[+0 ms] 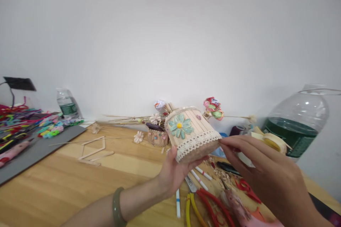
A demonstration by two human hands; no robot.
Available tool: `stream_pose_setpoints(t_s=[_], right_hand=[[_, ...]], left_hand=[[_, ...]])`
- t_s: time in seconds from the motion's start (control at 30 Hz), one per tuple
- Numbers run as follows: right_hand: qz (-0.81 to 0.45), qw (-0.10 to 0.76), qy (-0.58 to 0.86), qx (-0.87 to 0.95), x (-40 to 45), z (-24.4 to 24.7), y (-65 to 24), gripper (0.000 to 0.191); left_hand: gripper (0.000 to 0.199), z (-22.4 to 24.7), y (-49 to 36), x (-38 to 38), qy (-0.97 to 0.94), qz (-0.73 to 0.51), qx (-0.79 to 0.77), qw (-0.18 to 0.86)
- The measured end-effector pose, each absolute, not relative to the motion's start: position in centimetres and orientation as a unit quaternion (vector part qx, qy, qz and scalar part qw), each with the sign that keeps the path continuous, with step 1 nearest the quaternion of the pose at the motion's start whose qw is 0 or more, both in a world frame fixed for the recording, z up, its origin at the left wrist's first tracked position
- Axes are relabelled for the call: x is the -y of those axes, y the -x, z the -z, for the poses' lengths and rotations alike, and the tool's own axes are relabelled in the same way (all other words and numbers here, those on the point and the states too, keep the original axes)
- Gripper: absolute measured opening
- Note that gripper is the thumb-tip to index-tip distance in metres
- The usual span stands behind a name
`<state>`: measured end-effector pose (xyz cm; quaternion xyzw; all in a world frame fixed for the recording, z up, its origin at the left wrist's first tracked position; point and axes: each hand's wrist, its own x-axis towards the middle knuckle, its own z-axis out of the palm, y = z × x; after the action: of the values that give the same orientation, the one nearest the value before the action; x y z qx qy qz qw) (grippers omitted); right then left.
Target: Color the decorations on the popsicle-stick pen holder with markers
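Observation:
My left hand [173, 172], with a green bangle [118, 207] on its wrist, grips a small round pot [204, 126] from below and tilts it. Pale wooden sticks line the pot's side, and a light blue flower with a yellow centre [181, 126] decorates it. White lace trim [198, 143] runs round the lower edge, above a brownish base. At the right end of the lace, the thumb and fingers of my right hand [269, 170] are pinched together against the edge. The exact grip there is partly hidden.
Red- and yellow-handled pliers [213, 204], markers [178, 202] and a pink glue gun [239, 209] lie below the hands. A large bottle [295, 124] stands right. Behind are a small stick basket [158, 137] and paper flowers [213, 108]; craft sticks [93, 149] lie left.

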<state>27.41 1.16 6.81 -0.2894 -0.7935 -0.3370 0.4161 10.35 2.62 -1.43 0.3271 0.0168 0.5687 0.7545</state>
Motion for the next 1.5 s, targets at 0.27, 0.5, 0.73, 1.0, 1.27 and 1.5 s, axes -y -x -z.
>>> stream_pose_setpoints(t_s=[0.27,0.5,0.73,1.0,1.27,1.5], right_hand=[[0.384,0.297,0.223,0.845,-0.6,-7.9,-28.8,0.024],[0.424,0.287,0.244,0.824,-1.2,-7.1,-28.4,0.019],[0.414,0.375,0.296,0.775,-2.4,-5.6,-27.0,0.012],[0.340,0.512,0.307,0.727,-2.6,-4.8,-25.6,0.020],[0.279,0.558,0.289,0.726,-1.8,-5.2,-25.5,0.022],[0.194,0.568,0.230,0.766,0.4,-5.0,-24.0,0.022]], left_hand=[[0.066,1.6,-10.4,-2.4,-0.348,-0.578,-0.078,0.734],[0.068,1.0,-10.7,-1.8,-0.361,-0.608,-0.144,0.693],[0.063,1.3,-11.1,-1.3,-0.327,-0.601,-0.120,0.720],[0.058,1.6,-11.3,-1.4,-0.280,-0.552,-0.041,0.784],[0.064,2.2,-11.2,-0.9,-0.306,-0.560,-0.061,0.768],[0.065,2.7,-8.1,2.5,-0.380,-0.588,-0.083,0.709]])
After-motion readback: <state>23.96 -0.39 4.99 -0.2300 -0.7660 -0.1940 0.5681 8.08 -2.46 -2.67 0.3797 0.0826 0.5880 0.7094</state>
